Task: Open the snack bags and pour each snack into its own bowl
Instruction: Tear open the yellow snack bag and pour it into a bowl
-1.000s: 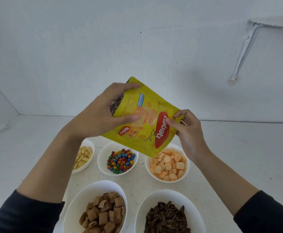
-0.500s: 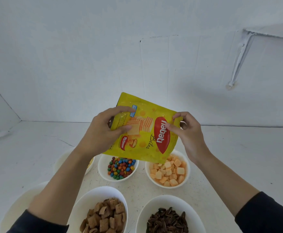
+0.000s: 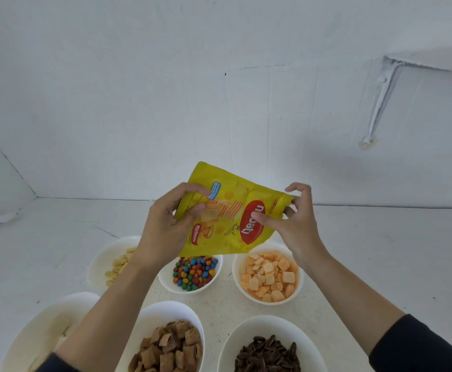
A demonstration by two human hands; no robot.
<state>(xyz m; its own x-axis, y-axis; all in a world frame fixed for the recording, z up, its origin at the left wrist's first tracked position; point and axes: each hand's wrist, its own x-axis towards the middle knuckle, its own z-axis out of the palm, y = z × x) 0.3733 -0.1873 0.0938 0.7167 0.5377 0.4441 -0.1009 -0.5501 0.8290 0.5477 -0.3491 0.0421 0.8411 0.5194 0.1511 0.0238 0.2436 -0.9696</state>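
A yellow snack bag (image 3: 227, 210) with a red oval logo hangs in the air above the bowls, turned sideways. My left hand (image 3: 168, 226) grips its left side, thumb on the printed face. My right hand (image 3: 292, 221) pinches its right edge, thumb on the red logo. Below it a white bowl (image 3: 267, 300) holds orange square bites. Another white bowl (image 3: 190, 288) holds coloured candies.
More white bowls stand on the white table: pale puffs (image 3: 98, 267) at the left, brown pillows (image 3: 152, 315) at the front, dark seeds (image 3: 262, 326) at the front right, and one (image 3: 39, 326) half hidden by my left arm. White walls close the back and left.
The bag has come down and turned flatter over the bowls, with both hands still on it. The view has tilted, so a bowl at the front left now shows.
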